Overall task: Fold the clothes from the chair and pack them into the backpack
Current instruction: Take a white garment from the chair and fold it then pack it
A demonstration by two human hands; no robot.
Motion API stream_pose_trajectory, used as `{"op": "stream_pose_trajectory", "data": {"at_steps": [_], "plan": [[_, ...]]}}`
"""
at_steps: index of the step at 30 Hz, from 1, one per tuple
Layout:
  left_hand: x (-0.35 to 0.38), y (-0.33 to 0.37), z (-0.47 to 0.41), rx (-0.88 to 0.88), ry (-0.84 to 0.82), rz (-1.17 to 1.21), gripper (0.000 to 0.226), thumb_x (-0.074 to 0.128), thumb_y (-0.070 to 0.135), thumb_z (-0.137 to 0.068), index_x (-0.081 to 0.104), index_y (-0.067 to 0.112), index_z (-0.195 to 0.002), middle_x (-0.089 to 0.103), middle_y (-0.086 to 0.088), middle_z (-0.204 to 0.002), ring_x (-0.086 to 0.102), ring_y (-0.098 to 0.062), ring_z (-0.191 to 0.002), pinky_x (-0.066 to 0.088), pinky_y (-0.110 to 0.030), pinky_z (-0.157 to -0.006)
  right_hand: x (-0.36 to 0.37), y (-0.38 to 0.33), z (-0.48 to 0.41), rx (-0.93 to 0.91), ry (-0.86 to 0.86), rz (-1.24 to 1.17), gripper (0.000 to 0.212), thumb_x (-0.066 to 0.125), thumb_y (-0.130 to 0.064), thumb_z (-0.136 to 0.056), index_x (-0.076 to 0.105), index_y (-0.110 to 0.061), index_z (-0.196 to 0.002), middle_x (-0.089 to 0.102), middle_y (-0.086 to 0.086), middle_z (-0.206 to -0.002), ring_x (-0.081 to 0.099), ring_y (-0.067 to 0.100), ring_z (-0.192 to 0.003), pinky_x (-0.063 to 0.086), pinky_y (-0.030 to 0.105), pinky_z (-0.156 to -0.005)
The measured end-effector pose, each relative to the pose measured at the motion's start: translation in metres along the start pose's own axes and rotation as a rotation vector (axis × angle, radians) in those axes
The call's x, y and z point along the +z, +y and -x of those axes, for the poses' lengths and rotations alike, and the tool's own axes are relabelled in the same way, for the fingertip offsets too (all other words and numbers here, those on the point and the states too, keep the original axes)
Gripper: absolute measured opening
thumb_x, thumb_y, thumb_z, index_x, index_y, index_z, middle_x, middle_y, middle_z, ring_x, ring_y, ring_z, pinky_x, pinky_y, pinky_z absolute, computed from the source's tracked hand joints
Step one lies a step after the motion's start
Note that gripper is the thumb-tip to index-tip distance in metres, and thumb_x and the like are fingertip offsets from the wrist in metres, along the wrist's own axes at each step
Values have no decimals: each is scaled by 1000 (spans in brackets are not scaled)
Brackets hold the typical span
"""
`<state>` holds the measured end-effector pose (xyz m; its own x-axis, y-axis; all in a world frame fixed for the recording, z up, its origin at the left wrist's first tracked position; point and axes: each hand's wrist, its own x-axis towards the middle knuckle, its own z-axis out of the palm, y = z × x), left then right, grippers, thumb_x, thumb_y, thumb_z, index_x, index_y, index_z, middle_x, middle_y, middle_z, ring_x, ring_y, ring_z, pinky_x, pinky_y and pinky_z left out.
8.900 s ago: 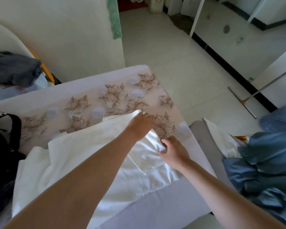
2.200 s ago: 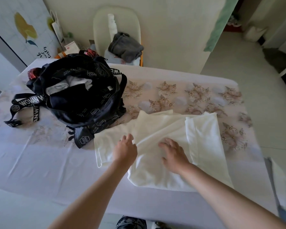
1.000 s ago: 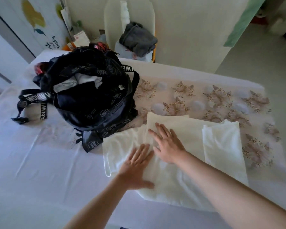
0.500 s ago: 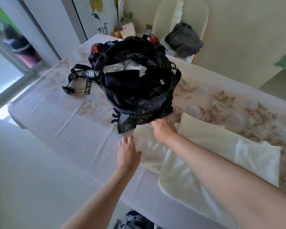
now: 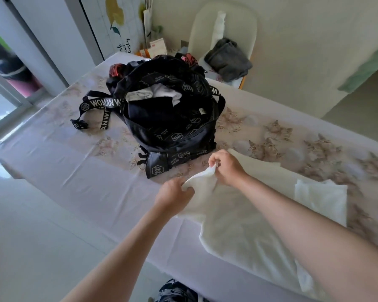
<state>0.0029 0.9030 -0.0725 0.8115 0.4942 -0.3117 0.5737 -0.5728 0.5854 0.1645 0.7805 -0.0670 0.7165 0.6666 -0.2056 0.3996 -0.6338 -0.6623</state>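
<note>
Left grip (image 5: 175, 192) and right grip (image 5: 227, 168) both pinch the end of the white garment (image 5: 238, 225), fingers curled on the cloth, with that edge raised off the table (image 5: 74, 171). 0.5 s ago the left grip lay flat and released on the table just beside this edge, while the right grip pressed down on the corner. 1.0 s ago both lay flat on the cloth.

Now the 2 grips sit close together, with a short span of fabric bunched between them. The rest of the garment trails away to the right of the grips, flat on the table.

The backpack (image 5: 168, 118) stands just beyond the grips, its mouth open with white and dark cloth inside, as before. Farther beyond, past the table, the chair (image 5: 225, 25) carries a grey garment (image 5: 227, 59).
</note>
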Motion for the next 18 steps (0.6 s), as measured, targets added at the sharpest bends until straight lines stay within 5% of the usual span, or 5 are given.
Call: {"op": "stream_pose_trajectory", "data": {"at_steps": [4, 7, 10, 13, 18], "plan": [[-7, 60, 16, 158, -432, 71, 11, 56, 26, -88, 58, 15, -87, 69, -4, -76, 69, -19, -58, 56, -35, -57, -46, 42, 28, 56, 30, 6, 35, 66, -8, -86, 56, -36, -65, 56, -2, -95, 58, 22, -93, 42, 30, -78], [24, 88, 30, 122, -740, 118, 15, 60, 34, -91, 61, 19, -93, 74, -3, -93, 73, -20, -67, 57, -34, -64, -67, 76, 55, 169, -58, 234, 37, 59, -6, -89, 67, -42, -82, 57, 8, -118, 58, 30, -114, 47, 35, -94], [64, 91, 32, 166, -588, 63, 16, 53, 30, -92, 67, 23, -92, 73, 5, -91, 71, -19, -78, 55, -30, -65, -68, 92, 77, 244, -165, 490, 46, 51, -4, -89, 66, -34, -121, 48, 5, -137, 44, 28, -129, 39, 40, -105], [84, 70, 29, 284, -238, -127, 15, 56, 22, -90, 67, 28, -99, 64, 4, -103, 59, -18, -98, 51, -32, -78, -51, 80, 89, 15, -82, 551, 54, 44, -2, -90, 58, -30, -134, 45, 1, -147, 40, 23, -134, 32, 36, -108], [87, 41, 25, 277, -534, -200, 20, 63, 24, -88, 72, 29, -104, 64, 5, -108, 60, -15, -100, 50, -27, -85, -13, 82, 84, -31, -287, 646, 59, 42, -7, -91, 48, -31, -144, 33, -4, -158, 38, 23, -139, 25, 38, -113]]}}
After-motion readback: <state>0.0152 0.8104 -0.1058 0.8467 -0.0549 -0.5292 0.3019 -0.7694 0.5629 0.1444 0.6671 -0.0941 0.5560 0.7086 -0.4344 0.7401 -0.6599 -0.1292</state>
